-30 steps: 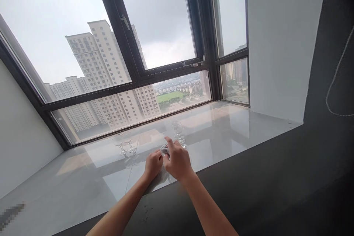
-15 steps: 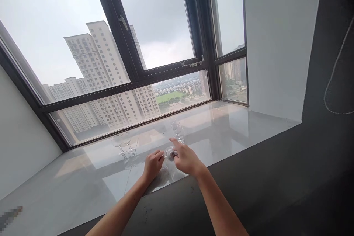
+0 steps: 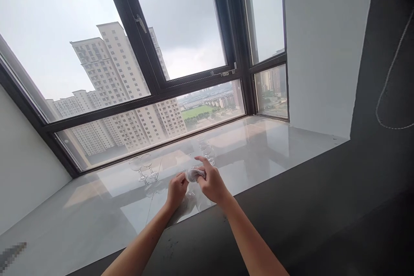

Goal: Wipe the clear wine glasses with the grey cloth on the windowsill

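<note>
My left hand [image 3: 177, 190] is closed on the left end of a clear stemmed glass [image 3: 188, 175], held tilted above the sill; the gripped part is hidden by the fingers. My right hand [image 3: 213, 182] presses a crumpled greyish-white cloth [image 3: 198, 174] against the glass's bowl, its index finger stretched out. Whether the cloth is inside the bowl or around it, I cannot tell. Two clear stemmed glasses [image 3: 141, 170] stand to the left, near the window. Behind my right hand are more clear glasses [image 3: 208, 152], partly covered by it.
The glossy pale window sill [image 3: 255, 155] reflects the window, and its front edge runs just below my hands. A dark-framed window [image 3: 190, 87] rises behind, with tall buildings outside. A beaded cord [image 3: 384, 82] hangs on the dark wall at right. A blurred patch [image 3: 12, 256] lies at lower left.
Both hands and the glass have shifted slightly left. The right hand has turned, and more of the cloth shows at the glass. The standing glasses have stayed put.
</note>
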{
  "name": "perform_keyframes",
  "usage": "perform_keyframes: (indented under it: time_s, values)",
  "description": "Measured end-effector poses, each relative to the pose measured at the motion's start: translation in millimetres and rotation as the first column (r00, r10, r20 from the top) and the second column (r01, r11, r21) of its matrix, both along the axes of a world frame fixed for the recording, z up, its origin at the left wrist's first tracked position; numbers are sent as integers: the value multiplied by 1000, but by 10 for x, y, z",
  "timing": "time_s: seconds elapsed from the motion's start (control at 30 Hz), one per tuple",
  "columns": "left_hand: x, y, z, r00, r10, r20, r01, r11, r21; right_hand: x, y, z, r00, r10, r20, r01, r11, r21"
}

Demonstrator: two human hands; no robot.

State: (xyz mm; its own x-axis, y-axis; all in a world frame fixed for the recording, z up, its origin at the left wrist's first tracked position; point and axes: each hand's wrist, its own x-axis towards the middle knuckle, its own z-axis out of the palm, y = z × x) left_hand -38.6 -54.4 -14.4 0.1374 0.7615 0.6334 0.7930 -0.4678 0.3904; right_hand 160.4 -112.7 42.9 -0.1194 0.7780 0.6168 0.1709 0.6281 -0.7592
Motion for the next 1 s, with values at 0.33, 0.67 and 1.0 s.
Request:
perform_keyframes:
  time_s: [0.33,0.67,1.0]
  values:
    - [-154,63,61,800,97,592,-24,991,-130,-132,67,-154,885,-322,-336,289,946,-144]
    - [-78,-14,142,486,-83,870,515,832,-208,-312,180,-423,932,-354,77,362,918,-165]
    - [-187,233,43,886,65,458,62,965,-256,-189,144,-241,956,-256,-142,230,957,-178]
